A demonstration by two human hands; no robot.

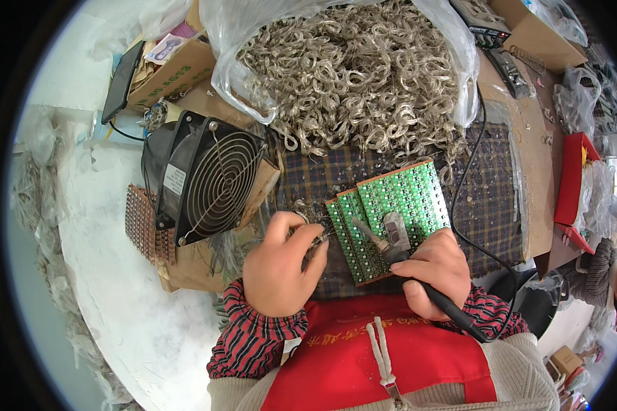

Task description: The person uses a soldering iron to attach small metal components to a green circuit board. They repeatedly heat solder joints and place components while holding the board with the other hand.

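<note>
My right hand (pixel 437 272) is closed around the black handle of a soldering iron (pixel 459 316). Its metal tip points up and left over green circuit boards (pixel 418 186). The boards lie overlapping and tilted on a dark checked cloth (pixel 490 181), with rows of small parts on them. A small greyish oblong piece (pixel 396 230) rests on the boards beside the iron. Just left of the boards, my left hand (pixel 277 268) pinches a thin wire coil (pixel 315 240) between thumb and fingers. The fingers partly hide the coil, and its thin ends point toward the boards' edge.
A big heap of coiled wires (pixel 356 75) fills a clear plastic bag at the back. A black fan (pixel 219 178) with a wire guard stands at left, near brown perforated boards (pixel 140 222). The iron's black cord (pixel 474 243) loops at right. Farther right is a red box (pixel 573 179).
</note>
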